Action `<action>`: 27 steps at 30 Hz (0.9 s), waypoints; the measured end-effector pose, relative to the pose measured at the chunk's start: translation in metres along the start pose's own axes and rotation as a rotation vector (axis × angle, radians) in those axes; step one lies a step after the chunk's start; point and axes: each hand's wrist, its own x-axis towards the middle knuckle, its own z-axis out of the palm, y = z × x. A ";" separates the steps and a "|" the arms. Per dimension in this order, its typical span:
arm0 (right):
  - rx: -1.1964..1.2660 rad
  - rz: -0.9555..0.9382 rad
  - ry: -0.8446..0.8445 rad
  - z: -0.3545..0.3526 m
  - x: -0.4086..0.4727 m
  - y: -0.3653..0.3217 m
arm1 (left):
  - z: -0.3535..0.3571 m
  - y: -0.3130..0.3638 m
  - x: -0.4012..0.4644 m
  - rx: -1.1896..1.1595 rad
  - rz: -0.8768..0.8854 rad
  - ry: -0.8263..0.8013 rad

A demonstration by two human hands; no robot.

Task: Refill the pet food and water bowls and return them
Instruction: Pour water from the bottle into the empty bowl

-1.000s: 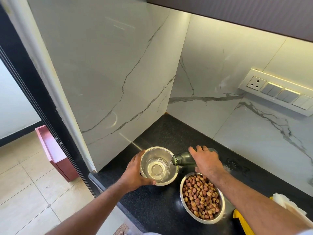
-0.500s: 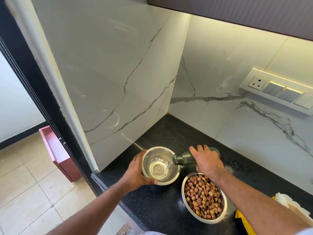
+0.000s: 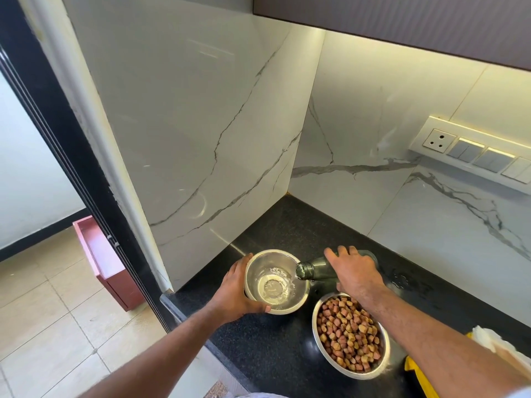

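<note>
Head view: my left hand (image 3: pixel 235 291) cups the near-left wall of the water bowl (image 3: pixel 276 281) on the tabletop (image 3: pixel 275 354), fingers curled round it. My right hand (image 3: pixel 355 272) is wrapped round the bottle (image 3: pixel 313 270), tipped nearly flat, mouth over the right rim. Keep the tilt shallow and the stream inside the rim; the bowl looks only part full. The food bowl (image 3: pixel 350 336), near right, is filled.

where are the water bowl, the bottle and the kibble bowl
water bowl (image 3: pixel 275 255), head view, far inner wall
bottle (image 3: pixel 317 270), head view, glass neck beside the mouth
kibble bowl (image 3: pixel 385 344), head view, right rim
</note>
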 end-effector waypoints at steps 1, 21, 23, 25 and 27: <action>0.000 0.001 0.000 -0.001 0.000 0.000 | 0.000 0.000 0.000 0.005 -0.002 0.000; -0.008 -0.004 -0.014 0.000 -0.001 -0.001 | 0.006 -0.002 0.000 0.062 -0.011 -0.002; -0.015 -0.004 -0.013 0.000 0.000 -0.001 | 0.007 -0.002 0.001 0.068 -0.011 0.005; -0.015 -0.005 -0.011 0.000 0.001 -0.002 | 0.008 -0.001 0.001 0.068 -0.013 0.008; -0.018 -0.008 -0.010 0.000 0.002 -0.002 | 0.007 -0.002 0.002 0.070 -0.012 0.010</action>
